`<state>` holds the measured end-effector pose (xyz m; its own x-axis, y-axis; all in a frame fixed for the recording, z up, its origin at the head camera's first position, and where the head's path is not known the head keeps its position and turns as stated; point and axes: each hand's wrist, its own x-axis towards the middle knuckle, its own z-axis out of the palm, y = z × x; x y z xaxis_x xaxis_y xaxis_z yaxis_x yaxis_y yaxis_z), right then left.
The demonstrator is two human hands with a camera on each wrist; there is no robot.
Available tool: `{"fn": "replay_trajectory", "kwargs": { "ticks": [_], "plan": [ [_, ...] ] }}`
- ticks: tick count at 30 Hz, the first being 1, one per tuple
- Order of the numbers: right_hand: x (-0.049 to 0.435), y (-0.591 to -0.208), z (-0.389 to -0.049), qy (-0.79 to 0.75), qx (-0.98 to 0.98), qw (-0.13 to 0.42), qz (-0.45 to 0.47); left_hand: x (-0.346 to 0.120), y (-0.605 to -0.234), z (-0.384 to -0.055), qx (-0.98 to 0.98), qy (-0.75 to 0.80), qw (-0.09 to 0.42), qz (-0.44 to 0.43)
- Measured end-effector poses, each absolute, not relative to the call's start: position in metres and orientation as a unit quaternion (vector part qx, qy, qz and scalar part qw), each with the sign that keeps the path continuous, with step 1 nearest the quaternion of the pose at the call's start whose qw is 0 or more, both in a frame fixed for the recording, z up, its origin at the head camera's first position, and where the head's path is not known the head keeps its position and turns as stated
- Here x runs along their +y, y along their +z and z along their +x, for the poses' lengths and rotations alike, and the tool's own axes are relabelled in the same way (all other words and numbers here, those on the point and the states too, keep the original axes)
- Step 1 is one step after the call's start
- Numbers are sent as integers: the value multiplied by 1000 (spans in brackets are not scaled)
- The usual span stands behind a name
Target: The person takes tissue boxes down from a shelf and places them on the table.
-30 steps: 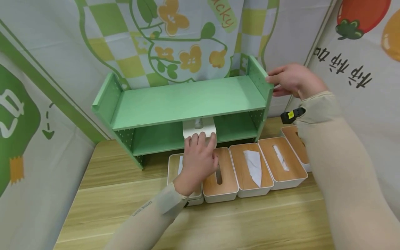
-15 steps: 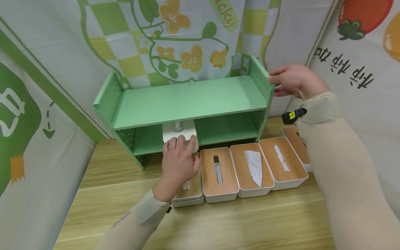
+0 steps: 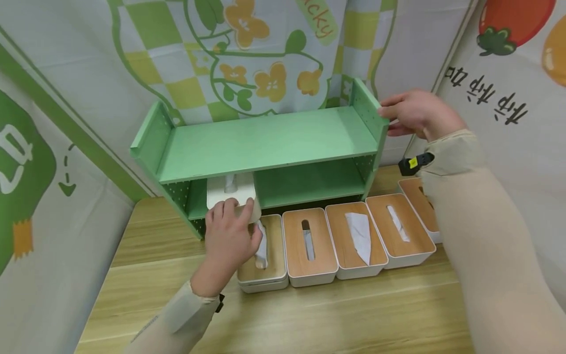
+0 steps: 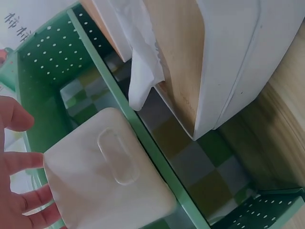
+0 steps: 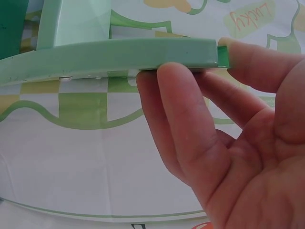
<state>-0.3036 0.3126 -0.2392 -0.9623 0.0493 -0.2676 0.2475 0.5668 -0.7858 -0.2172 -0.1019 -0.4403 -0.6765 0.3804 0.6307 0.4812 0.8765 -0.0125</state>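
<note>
On the lower tier of a green two-tier shelf [image 3: 265,142], toward its left end, stands a white tissue box [image 3: 230,191] with an oval slot in its top. My left hand [image 3: 227,236] has its fingertips on the box's near edge. In the left wrist view, the fingers [image 4: 29,199] reach the edge of the white box [image 4: 109,176] nearly straight, while the thumb stays off it. My right hand [image 3: 417,115] holds the front edge of the shelf's right side panel [image 5: 167,53], thumb at the edge and fingers along its outer face.
Wood-lidded tissue boxes line the table [image 3: 177,275] before the shelf. The leftmost box [image 3: 276,255] looks stacked on another. Beside it are a box with a dark slot [image 3: 323,246] and one with a tissue [image 3: 359,238] lying out. Printed cloth [image 3: 265,44] hangs behind.
The white tissue box has moved left along the lower tier together with my left hand, uncovering more of the leftmost wood-lidded box. My right hand keeps its hold on the side panel.
</note>
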Motion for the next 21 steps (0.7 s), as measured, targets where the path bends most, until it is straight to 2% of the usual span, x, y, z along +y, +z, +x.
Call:
{"fn": "replay_trajectory", "kwargs": {
  "ticks": [9, 14, 19, 21],
  "plan": [
    [313, -238, -303, -449, 883, 105, 86, -107, -436, -208, -926, -77, 289, -228],
    [316, -240, -302, -444, 886, 109, 81, -110, -435, -207, -920, -91, 298, -238],
    [316, -240, -302, -445, 885, 111, 81, -123, -442, -211, -896, -225, 321, -211],
    [315, -240, -301, -445, 885, 111, 81, -135, -443, -211, -890, -321, 287, -150]
  ]
}}
